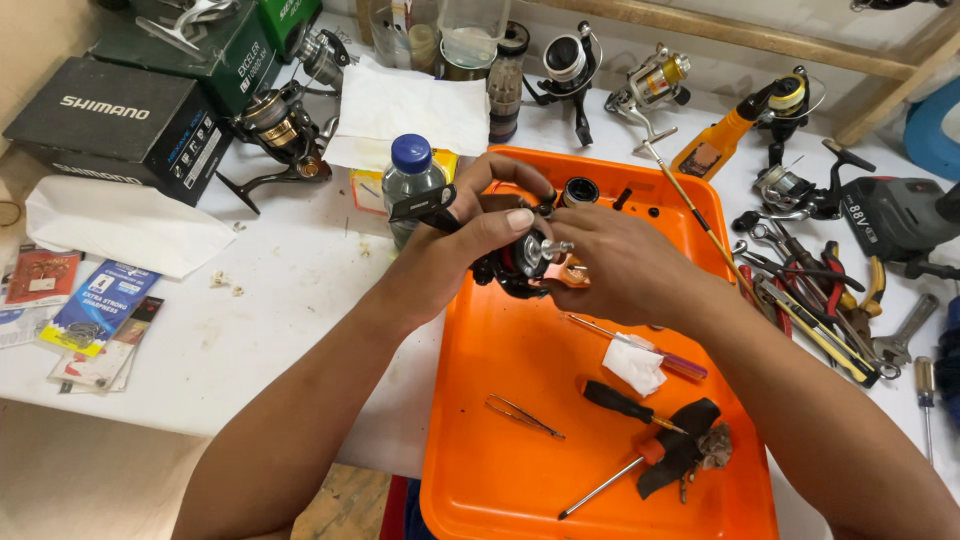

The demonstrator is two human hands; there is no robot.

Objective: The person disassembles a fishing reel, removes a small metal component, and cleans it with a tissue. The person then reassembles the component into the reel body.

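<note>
A black fishing reel body [515, 262] with a red-and-silver shaft end is held over an orange tray [520, 400]. My left hand [455, 245] is shut on it from the left, thumb on top, the reel's black foot sticking out past my fingers. My right hand [610, 262] covers the reel's right side, fingertips at the metal shaft; what they pinch is hidden. On the tray lie tweezers [525, 417], a black-handled screwdriver [630, 407], a red-handled screwdriver [610, 484], a thin purple-handled tool [640, 350], a white tissue wad [635, 365] and a black spool [580, 192].
A blue-capped bottle [410, 185] stands left of the tray. Several spinning reels [285, 130] and boxes [120, 125] sit at the back left. Pliers, wrenches and cutters [820, 300] lie right of the tray, near an orange oil bottle [725, 140] and a power tool [900, 215].
</note>
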